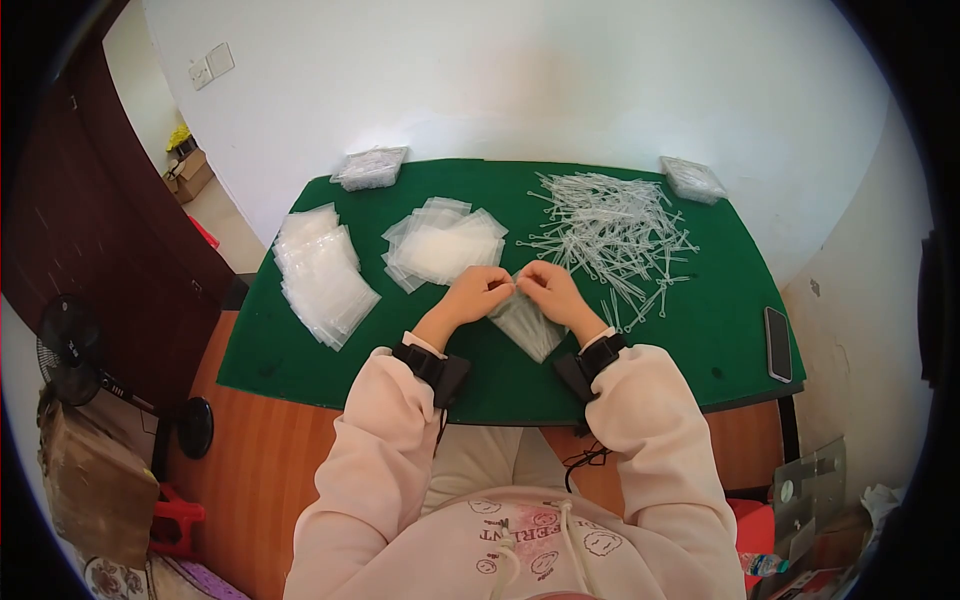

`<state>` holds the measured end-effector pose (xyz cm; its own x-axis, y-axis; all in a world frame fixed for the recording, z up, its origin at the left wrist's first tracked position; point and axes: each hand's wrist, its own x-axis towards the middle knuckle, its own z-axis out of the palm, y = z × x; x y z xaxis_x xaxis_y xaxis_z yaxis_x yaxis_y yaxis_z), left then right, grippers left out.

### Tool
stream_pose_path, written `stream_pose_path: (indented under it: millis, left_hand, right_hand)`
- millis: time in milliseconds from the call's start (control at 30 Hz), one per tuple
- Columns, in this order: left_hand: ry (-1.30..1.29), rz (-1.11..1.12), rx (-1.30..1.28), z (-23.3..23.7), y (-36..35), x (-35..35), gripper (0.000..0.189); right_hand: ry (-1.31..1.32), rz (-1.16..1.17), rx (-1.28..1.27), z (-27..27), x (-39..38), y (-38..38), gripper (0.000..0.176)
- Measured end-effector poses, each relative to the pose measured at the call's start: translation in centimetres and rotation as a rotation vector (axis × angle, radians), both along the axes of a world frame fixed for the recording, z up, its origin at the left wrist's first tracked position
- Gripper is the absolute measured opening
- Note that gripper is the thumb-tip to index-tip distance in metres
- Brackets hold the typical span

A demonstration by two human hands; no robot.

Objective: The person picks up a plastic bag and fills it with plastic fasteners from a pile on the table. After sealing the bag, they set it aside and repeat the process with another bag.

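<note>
Both hands meet at the top edge of a clear plastic bag [530,328] on the green tabletop near the middle. My left hand [478,292] pinches the bag's edge from the left, and my right hand [552,292] pinches it close by from the right. Thin, light streaks show inside the bag; they look like slim sticks, though the detail is small. Just beyond my right hand spreads a loose heap of thin clear plastic sticks with looped ends [610,230]. A fanned pile of flat clear bags [445,245] lies beyond my left hand.
Another overlapping stack of clear bags [325,280] covers the table's left side. Filled packs stand at the back left [370,168] and back right [693,180]. A phone [777,344] lies by the right edge of the green table [300,375]. On the left is a black fan [70,345].
</note>
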<state>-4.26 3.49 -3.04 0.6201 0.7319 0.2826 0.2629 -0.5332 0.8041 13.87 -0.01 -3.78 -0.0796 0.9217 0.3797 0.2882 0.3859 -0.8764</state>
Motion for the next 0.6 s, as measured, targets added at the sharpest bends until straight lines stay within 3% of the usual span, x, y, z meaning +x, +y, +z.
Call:
stream_pose_path:
  millis: [67,233,333,600]
  left_hand:
    - [-0.029,0.006,-0.031,0.0,-0.1,0.1,0.016]
    - [-0.023,0.062,-0.061,0.3,-0.3,0.2,0.019]
    - [-0.044,0.097,-0.031,0.2,0.1,0.2,0.019]
    - [-0.066,0.16,-0.054,0.2,0.4,-0.3,0.018]
  right_hand:
    - [0.065,0.143,-0.087,-0.1,-0.4,-0.1,0.009]
    - [0.037,0.096,-0.085,-0.1,-0.3,0.0,0.011]
    - [0.051,-0.146,-0.005,-0.6,-0.2,0.6,0.012]
    - [0.213,-0.247,-0.109,0.5,0.5,0.1,0.015]
